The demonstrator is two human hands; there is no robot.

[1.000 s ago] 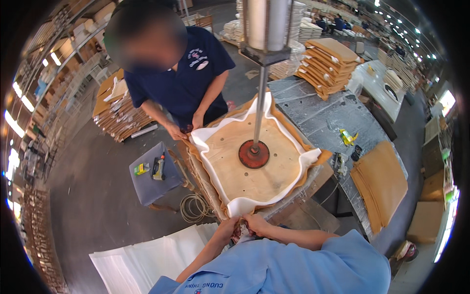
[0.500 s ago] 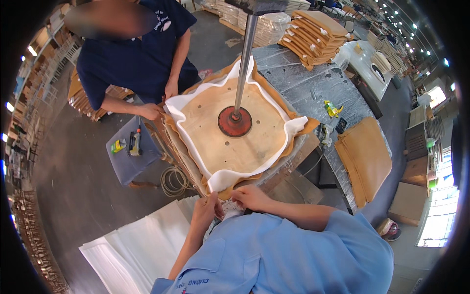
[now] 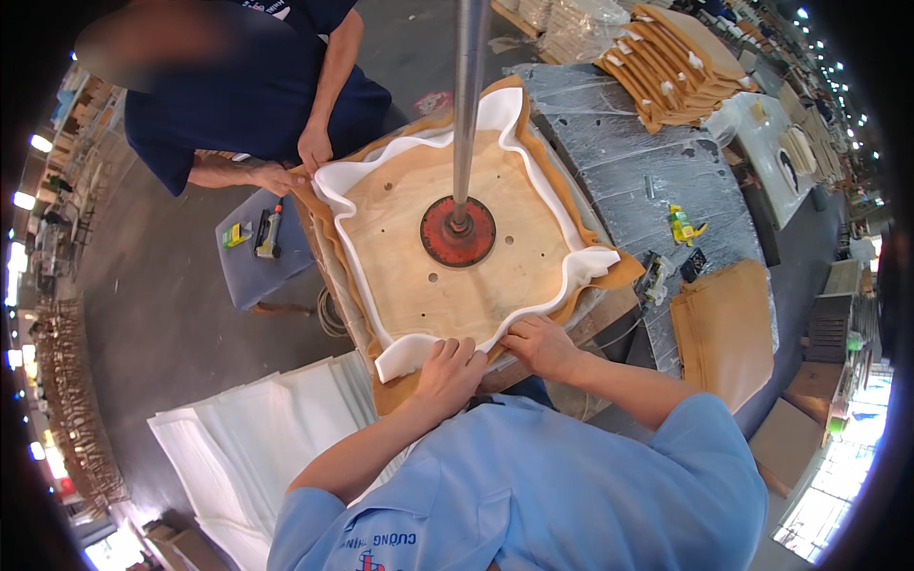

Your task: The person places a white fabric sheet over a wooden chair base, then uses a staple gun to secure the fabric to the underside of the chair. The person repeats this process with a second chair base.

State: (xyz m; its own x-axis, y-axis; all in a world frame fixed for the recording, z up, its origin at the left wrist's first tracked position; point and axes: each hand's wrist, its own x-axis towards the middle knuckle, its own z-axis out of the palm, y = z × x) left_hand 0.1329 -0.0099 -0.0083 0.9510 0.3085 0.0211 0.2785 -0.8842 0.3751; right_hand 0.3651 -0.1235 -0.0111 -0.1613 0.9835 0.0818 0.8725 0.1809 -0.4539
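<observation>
A square plywood panel (image 3: pixel 381 249) lies under a red round press foot (image 3: pixel 440 246) on a metal rod (image 3: pixel 467 105). White foam (image 3: pixel 362 295) stands up wavily around its edges. Outside the foam runs a tan upholstery cover (image 3: pixel 391 392). At the near edge, my left hand (image 3: pixel 450 373) has its fingers curled over the foam and cover, right of the near-left corner. Slightly farther right, my right hand (image 3: pixel 541 344) is closed on the same edge. Both sets of fingertips are partly hidden. A co-worker's hands (image 3: pixel 278 178) hold the cover at the far-left corner.
Left stands a blue-grey padded stool (image 3: pixel 276 249) with an air tool (image 3: pixel 270 233) on it. White sheets (image 3: pixel 271 433) lie at lower left. A plastic-covered table (image 3: pixel 619 157) at right bears stacked tan covers (image 3: pixel 666 67), flat tan pieces (image 3: pixel 725 319) and a staple gun (image 3: pixel 655 278).
My hands have left the near corner and moved right along the near edge, now spaced farther apart. The view has shifted. The co-worker's hands remain at the far-left corner.
</observation>
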